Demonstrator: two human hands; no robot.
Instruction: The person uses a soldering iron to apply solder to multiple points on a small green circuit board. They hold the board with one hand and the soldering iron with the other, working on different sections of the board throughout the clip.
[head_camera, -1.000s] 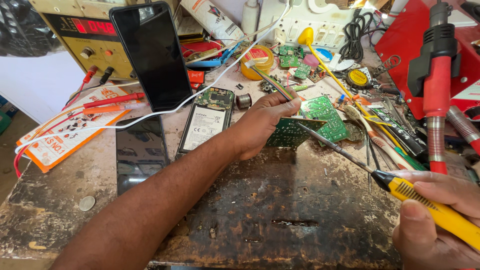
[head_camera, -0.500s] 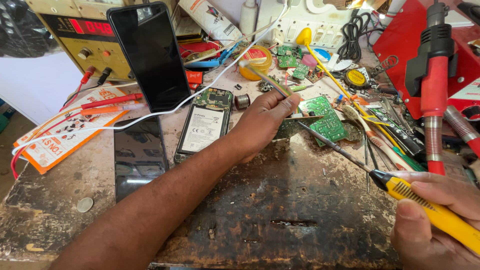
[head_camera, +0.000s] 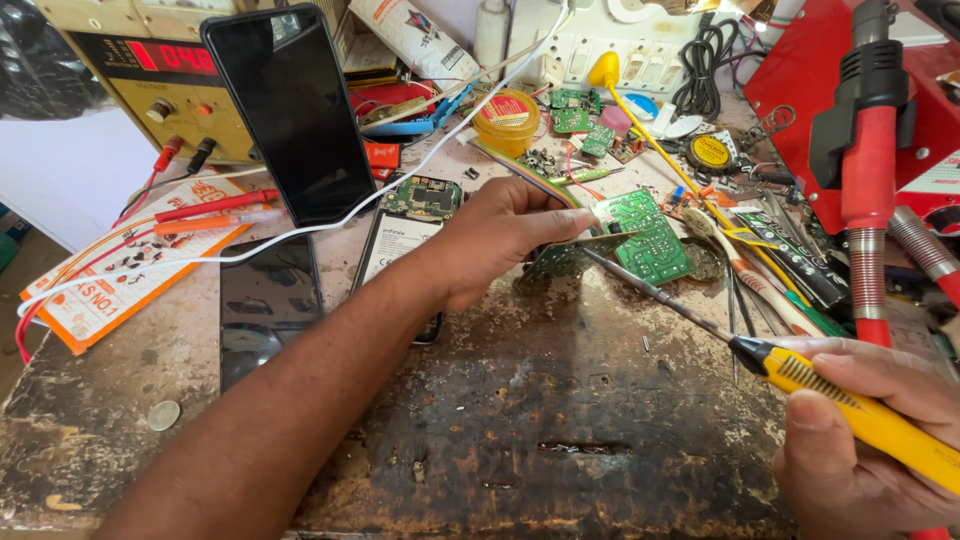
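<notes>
Left hand (head_camera: 490, 235) pinches a small green circuit board (head_camera: 562, 258) by its edge, tilted up off the scorched tabletop (head_camera: 520, 420) near the middle, just beside a larger green board (head_camera: 645, 232) lying flat. Right hand (head_camera: 860, 440) has a clenched grip round a yellow-handled soldering iron (head_camera: 850, 400), its thin tip reaching up-left to meet the held board. An opened phone (head_camera: 405, 240) lies just left of the left hand.

Bare worn benchtop (head_camera: 520, 440) (clutter behind)
</notes>
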